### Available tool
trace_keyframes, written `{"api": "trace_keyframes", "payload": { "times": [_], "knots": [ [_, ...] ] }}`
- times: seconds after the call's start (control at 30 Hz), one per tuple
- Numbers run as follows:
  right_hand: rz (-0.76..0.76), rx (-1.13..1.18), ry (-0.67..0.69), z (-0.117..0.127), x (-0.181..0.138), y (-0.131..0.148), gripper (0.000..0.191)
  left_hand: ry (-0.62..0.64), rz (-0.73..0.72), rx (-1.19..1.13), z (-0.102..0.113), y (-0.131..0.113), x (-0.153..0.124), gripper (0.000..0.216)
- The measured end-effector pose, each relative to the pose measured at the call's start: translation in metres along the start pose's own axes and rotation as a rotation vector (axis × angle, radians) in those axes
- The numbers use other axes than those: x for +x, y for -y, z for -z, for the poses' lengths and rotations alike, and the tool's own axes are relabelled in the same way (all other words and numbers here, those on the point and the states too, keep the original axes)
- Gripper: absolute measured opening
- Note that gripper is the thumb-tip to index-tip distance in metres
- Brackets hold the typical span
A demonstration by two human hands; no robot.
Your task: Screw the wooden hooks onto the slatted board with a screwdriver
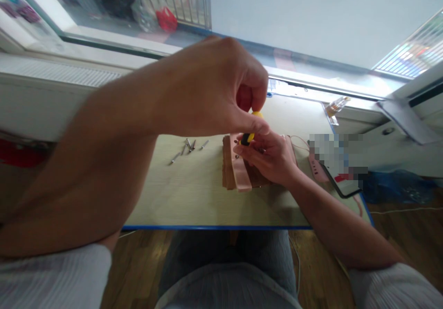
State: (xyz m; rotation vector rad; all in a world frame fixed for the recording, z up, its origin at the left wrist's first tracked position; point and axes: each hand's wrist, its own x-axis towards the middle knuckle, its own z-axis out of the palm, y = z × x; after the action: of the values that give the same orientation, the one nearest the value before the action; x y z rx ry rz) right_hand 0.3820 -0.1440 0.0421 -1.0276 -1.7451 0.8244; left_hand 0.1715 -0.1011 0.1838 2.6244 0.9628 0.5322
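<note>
My left hand (pixel 221 92) is raised over the table, thumb and fingers closed on the top of a yellow-and-black screwdriver (pixel 248 138). Its handle stands close to upright; the tip is hidden. Lower down, the fingers of my right hand (pixel 273 156) pinch around the bottom of the same handle. Beneath them a pale pinkish strip with dark holes (pixel 241 176) lies across a flat brown block (pixel 226 172). My right hand covers much of the block. Several metal screws or thin pins (pixel 189 146) are scattered to the left.
A light table (pixel 187 202) with a blue edge is in front of my lap. On its right are a pink power strip (pixel 316 168) with a cord and a dark-edged, partly blurred-out device (pixel 346 191). A window (pixel 294 22) stands behind; a clear packet (pixel 336 108) lies near the back-right corner.
</note>
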Motion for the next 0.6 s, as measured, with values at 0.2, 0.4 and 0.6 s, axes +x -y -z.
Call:
{"api": "trace_keyframes", "payload": {
  "times": [0.2, 0.4, 0.6],
  "knots": [
    [-0.012, -0.019, -0.01, -0.001, 0.0, 0.0, 0.032, -0.002, 0.011, -0.02, -0.001, -0.003, -0.001, 0.026],
    [0.045, 0.044, -0.014, -0.004, 0.0, -0.002, 0.032, 0.022, 0.01, -0.011, -0.002, -0.004, 0.0, 0.029],
    [0.06, 0.177, 0.054, -0.001, -0.004, -0.004, 0.024, 0.02, -0.065, -0.019, -0.003, 0.007, 0.002, 0.037]
  ]
}}
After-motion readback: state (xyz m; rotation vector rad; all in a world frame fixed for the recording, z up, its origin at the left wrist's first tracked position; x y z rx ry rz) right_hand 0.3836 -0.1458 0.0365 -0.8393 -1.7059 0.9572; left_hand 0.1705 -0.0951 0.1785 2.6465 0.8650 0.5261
